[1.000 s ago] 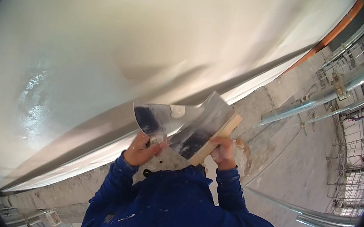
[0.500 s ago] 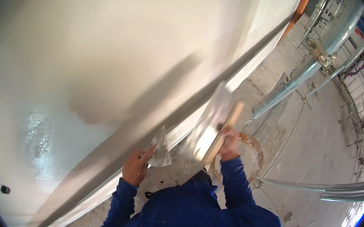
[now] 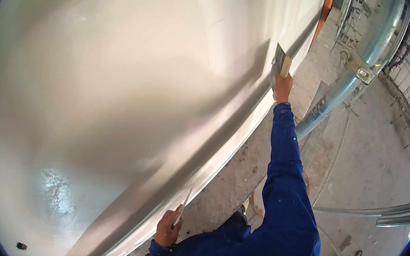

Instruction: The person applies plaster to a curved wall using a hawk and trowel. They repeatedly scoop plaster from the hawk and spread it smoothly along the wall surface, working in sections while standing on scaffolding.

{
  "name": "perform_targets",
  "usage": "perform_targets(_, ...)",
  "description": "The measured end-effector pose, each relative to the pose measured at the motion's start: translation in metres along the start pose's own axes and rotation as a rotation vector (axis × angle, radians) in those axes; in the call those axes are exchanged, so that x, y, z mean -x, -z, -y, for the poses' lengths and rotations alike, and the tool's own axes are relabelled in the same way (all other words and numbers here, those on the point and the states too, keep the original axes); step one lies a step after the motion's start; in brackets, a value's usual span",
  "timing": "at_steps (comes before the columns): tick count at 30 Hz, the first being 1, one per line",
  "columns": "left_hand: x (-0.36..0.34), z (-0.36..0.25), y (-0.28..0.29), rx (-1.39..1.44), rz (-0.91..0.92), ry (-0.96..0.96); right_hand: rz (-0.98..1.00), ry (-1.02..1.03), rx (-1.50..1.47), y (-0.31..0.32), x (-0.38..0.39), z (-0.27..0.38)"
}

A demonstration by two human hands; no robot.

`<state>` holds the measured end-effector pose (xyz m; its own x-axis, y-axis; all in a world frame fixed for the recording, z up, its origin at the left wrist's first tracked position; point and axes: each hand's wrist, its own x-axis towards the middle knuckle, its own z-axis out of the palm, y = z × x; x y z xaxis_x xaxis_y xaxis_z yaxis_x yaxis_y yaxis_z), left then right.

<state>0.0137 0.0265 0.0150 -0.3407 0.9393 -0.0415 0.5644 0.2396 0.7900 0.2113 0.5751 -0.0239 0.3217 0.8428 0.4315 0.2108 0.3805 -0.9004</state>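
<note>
Jutting beyond the right hand, a wooden-handled blade

The right arm is nearly straight, right hand curled at the view's two o'clock; left hand curled near half past six.

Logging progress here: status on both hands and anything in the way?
Right hand extended, gripping wood-handled blade by pale wall, contact unclear. Left hand holding scraper, edge-on to view. Metal pole to the right, not between blade and wall.
</note>
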Motion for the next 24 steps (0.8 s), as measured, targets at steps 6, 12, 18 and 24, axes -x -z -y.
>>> perform_targets(6,-0.010,0.008,-0.004,0.002,0.035,0.024,-0.010,0.014,0.018,-0.030,-0.031,0.006)
perform_targets(12,-0.023,0.012,-0.005,0.017,0.112,0.044,-0.049,0.041,0.177,-0.051,-0.012,0.001)
perform_targets(18,-0.029,0.006,-0.006,-0.007,0.129,-0.047,0.078,-0.089,-0.049,0.001,-0.011,-0.027)
perform_targets(24,-0.016,0.019,-0.002,0.019,0.117,0.113,-0.049,0.001,0.119,-0.013,-0.030,-0.035)
